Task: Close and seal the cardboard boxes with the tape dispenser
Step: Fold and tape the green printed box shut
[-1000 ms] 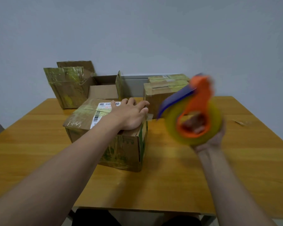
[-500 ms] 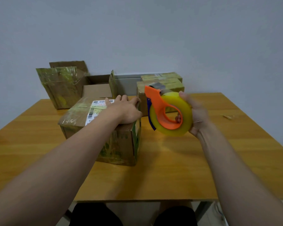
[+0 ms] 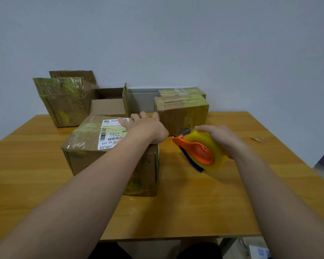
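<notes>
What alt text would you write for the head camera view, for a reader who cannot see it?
A person's left hand rests flat on a closed cardboard box on a wooden table, while the right hand holds an orange tape dispenser beside it. An open box and two taped boxes stand behind.

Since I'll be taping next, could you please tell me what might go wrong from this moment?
The tape dispenser points its cutter end toward the left hand pressing the labelled box, so fingers could get nicked or taped over. The right hand grips the roll from above, so it might slip.
</notes>
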Motion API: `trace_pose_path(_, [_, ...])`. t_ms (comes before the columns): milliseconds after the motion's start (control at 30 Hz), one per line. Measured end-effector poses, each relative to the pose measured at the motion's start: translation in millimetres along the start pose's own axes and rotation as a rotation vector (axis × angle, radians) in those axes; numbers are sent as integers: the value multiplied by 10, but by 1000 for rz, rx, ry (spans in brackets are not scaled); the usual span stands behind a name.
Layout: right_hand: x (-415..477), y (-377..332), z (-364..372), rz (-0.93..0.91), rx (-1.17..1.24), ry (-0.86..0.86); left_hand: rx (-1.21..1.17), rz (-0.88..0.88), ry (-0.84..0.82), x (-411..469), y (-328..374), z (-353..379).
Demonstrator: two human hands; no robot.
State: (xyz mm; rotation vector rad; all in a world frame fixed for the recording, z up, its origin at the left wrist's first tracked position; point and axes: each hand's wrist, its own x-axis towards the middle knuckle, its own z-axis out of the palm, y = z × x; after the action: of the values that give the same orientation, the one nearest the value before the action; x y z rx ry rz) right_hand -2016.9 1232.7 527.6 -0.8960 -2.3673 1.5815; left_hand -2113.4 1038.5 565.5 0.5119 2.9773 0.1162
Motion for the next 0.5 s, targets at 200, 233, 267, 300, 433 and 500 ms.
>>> trace_pose_path(200, [138, -161, -141, 63, -359, -54, 24, 11, 28, -3, -18, 45])
trace_pose_path(233, [162, -166, -131, 78, -397, -67, 16, 8, 32, -4, -22, 39])
trace_pose_path(267, [186, -157, -114, 89, -439, -80, 8, 8, 33, -5, -21, 31])
trace_pose_path(300, [202, -144, -94, 92, -483, -94, 2, 11, 31, -10, -17, 25])
trace_pose_path(433, [265, -151, -39, 51, -590, -89, -50, 25, 60, -32, -30, 20])
trace_pose_path(500, [263, -217, -24, -4, -709, -37, -76, 42, 75, -39, -56, 17])
